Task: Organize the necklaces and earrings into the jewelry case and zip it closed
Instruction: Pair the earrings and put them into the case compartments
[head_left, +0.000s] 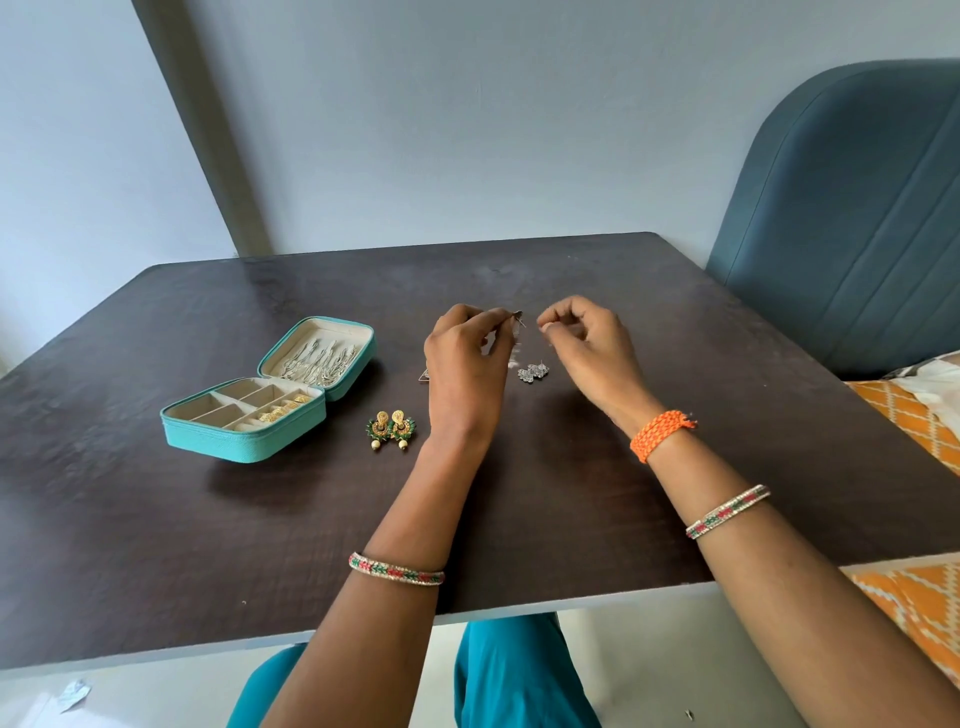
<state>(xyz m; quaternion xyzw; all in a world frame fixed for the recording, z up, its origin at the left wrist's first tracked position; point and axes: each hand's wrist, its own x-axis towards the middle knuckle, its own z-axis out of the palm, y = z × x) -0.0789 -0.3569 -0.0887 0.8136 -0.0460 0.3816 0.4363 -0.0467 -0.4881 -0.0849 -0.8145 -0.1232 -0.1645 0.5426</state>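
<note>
A teal jewelry case (244, 441) lies open on the dark table (156, 519), silver necklaces (319, 364) hanging in its lid and gold earrings (283, 408) in a compartment. A green-and-gold earring pair (390, 428) lies right of the case. Silver flower earrings (532, 372) lie between my hands. My left hand (465, 364) pinches a small silver earring (518, 316) above the table. My right hand (584, 338), fingers curled, pinches something tiny, perhaps an earring back; I cannot make it out. A small silver piece (424, 376) peeks out from behind my left hand.
A blue padded chair (857, 218) stands at the table's right, with orange patterned fabric (914, 431) beside it. A grey wall rises behind the table. My teal-clad legs (514, 675) show below the near edge.
</note>
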